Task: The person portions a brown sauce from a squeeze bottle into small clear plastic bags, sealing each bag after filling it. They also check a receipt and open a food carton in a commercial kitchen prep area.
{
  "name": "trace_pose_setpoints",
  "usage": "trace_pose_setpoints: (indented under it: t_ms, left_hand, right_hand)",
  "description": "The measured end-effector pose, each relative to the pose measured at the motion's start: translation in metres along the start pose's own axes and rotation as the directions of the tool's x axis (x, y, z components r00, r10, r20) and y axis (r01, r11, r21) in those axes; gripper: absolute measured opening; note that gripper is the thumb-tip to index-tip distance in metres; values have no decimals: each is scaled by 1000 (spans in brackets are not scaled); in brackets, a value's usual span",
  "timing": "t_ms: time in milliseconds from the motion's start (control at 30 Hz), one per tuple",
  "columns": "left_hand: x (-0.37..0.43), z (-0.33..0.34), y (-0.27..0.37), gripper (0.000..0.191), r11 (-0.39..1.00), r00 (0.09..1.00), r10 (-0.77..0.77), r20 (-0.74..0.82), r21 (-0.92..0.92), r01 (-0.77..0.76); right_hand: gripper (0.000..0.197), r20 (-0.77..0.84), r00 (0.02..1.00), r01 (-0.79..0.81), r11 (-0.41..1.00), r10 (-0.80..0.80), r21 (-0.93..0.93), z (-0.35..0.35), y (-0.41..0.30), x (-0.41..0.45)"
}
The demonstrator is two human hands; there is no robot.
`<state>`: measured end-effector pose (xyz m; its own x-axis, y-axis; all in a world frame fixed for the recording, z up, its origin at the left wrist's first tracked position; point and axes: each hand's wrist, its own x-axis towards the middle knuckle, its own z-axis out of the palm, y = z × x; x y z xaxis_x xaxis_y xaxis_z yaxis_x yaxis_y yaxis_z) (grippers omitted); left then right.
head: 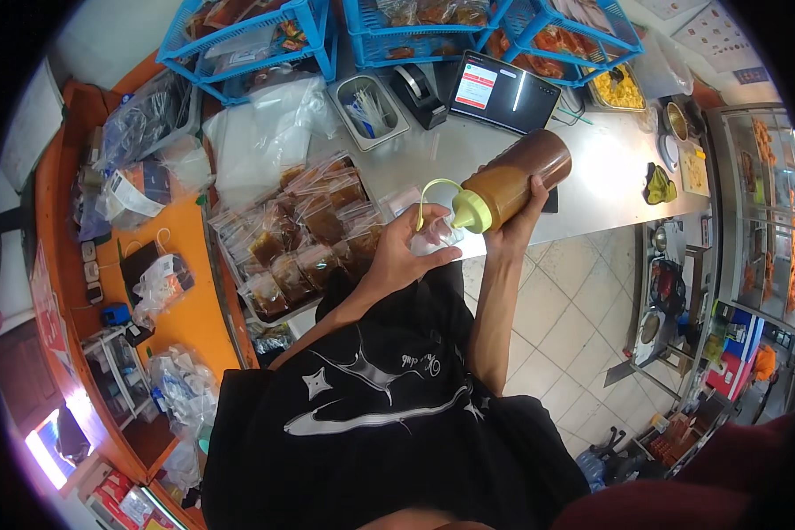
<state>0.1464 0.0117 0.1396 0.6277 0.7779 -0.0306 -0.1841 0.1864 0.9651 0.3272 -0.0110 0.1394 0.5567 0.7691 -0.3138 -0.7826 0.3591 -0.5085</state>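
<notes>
In my right hand [518, 222] is a clear plastic squeeze bottle [513, 179] of brown sauce, tilted with its yellow-green nozzle cap [472, 212] down to the left. A looped strap arches from that cap. My left hand [404, 248] holds a small clear plastic bag [435, 232] by its mouth, right at the nozzle tip. Whether the tip is inside the bag is hard to tell. Left of my hands, a metal tray [265, 319] bears many small zip bags [318, 215] filled with brown sauce.
Behind the hands on the steel counter [411, 156] are a metal container [371, 112] of plastic ties, a tape dispenser [419, 96] and a tablet [503, 93]. Blue baskets [411, 40] line the back. Clear plastic bags [258, 139] lie at the left. A dark red sleeve or garment [709, 483] shows lower right.
</notes>
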Motion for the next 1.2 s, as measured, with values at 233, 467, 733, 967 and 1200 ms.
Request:
trace_pose_setpoints:
  t_ms: [233, 467, 733, 967, 1200]
  left_hand:
    - [-3, -2, -1, 57, 990, 998, -66, 2, 123, 65]
    - [-4, -1, 5, 58, 979, 990, -141, 15, 149, 137]
    - [-4, 5, 2, 59, 995, 1000, -7, -19, 96, 8]
    - [-5, 3, 5, 60, 990, 998, -55, 14, 132, 52]
    - [-5, 3, 1, 60, 992, 1000, -15, -6, 124, 16]
  right_hand:
    - [60, -16, 987, 156, 973, -161, -168, 4, -7, -3]
    - [52, 20, 956, 287, 915, -294, -282, 1, -17, -4]
    - [54, 32, 944, 321, 891, -329, -321, 1, -18, -6]
    - [54, 63, 944, 326, 895, -322, -304, -1, -18, -6]
    - [51, 41, 952, 303, 913, -304, -273, 2, -15, -8]
